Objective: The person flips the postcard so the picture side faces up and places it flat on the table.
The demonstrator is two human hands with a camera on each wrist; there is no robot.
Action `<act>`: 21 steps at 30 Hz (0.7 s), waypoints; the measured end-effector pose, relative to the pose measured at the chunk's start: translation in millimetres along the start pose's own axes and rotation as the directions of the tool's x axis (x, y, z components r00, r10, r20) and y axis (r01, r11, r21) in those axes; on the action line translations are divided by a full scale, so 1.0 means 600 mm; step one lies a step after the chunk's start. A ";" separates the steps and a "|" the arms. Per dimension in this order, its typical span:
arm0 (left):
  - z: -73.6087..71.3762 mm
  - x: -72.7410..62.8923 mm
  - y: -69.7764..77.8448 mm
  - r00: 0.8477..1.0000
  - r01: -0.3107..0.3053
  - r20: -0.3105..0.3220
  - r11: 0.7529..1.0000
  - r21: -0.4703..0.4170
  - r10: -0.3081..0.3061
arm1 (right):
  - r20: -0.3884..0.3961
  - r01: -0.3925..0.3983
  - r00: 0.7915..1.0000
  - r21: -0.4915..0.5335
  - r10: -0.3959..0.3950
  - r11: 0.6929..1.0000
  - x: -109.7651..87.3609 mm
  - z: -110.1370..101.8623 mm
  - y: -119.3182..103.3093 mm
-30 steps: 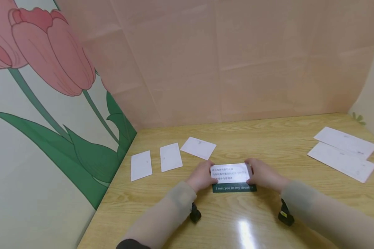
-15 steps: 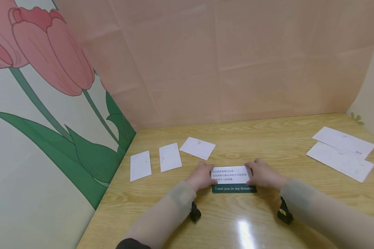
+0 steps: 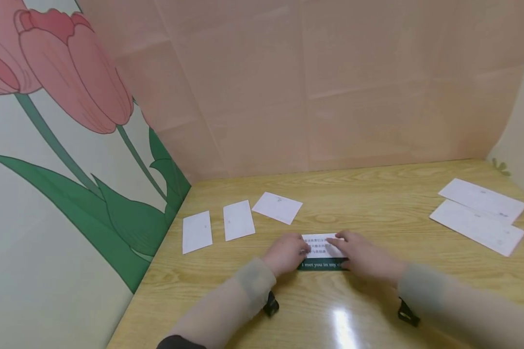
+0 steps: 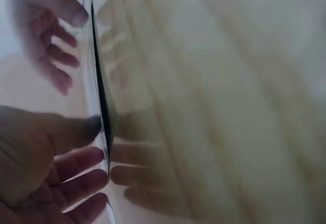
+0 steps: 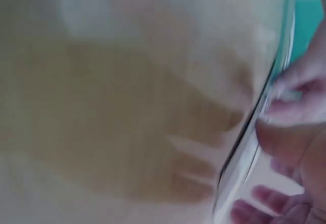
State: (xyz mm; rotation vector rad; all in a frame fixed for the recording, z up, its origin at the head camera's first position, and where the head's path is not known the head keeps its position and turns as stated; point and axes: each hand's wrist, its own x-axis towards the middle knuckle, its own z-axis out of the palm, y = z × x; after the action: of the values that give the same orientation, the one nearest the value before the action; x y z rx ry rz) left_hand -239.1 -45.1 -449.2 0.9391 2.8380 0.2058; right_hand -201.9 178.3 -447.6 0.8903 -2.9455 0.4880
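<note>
A card (image 3: 316, 246) lies at the middle of the wooden table, its white part printed with lines of Chinese text. Along its near side runs a dark green strip (image 3: 316, 264) reading "I met you in my", the rest covered by fingers. My left hand (image 3: 286, 253) rests at the left end, fingertips over the white part. Seen from the left wrist, its thumb touches the card's dark edge (image 4: 99, 71), with the fingers fairly straight beside it. My right hand (image 3: 367, 256) reaches over the right end with spread fingers, slightly blurred.
Three white cards lie at the left: the outer one (image 3: 197, 232), the middle one (image 3: 238, 220) and a tilted one (image 3: 277, 208). Two more, a rear one (image 3: 482, 198) and a front one (image 3: 476, 227), overlap at the right. A pink sheet (image 3: 305, 97) hangs behind the table.
Both hands have left their grip on the card's ends and moved inward over it. The right fingers have spread across the text. The card stays in about the same place.
</note>
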 end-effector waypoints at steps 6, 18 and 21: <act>0.005 -0.021 0.014 0.994 -0.071 0.092 0.985 0.159 0.057 | 0.221 -0.016 0.975 -0.001 0.015 1.000 -0.024 0.009 -0.043; -0.008 -0.077 0.055 0.970 -0.172 0.201 0.970 0.172 0.137 | 0.234 -0.017 0.971 -0.095 0.039 0.995 -0.043 0.012 -0.058; -0.005 -0.077 0.061 0.972 -0.162 0.196 0.972 0.172 0.128 | 0.203 -0.008 0.979 -0.112 0.031 0.994 -0.048 0.015 -0.062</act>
State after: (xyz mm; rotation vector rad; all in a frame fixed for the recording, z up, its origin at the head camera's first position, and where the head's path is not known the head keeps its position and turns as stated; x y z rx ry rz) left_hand -181.9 -44.0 -435.8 1.1409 2.6546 -0.1293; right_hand -157.3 161.7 -448.8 0.9532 -3.1304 0.2435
